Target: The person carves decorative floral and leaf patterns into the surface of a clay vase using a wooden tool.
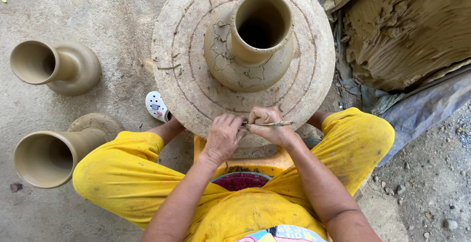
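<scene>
A wet clay vase (250, 43) with a wide neck stands on a round, clay-crusted wheel (186, 65); flat clay pieces form a pattern on its shoulder. My right hand (272, 124) holds a thin wooden stick (274, 123) at the wheel's near edge. My left hand (223, 136) meets it there, fingers curled at the stick's tip, perhaps on a bit of clay; what it pinches is hidden.
Two more clay vases stand on the ground at the left, one farther (54, 67) and one nearer (59, 151). A large mound of raw clay (407, 31) lies on plastic sheeting at the upper right. A white shoe (157, 106) shows under the wheel. My knees in yellow trousers flank an orange stool (255, 166).
</scene>
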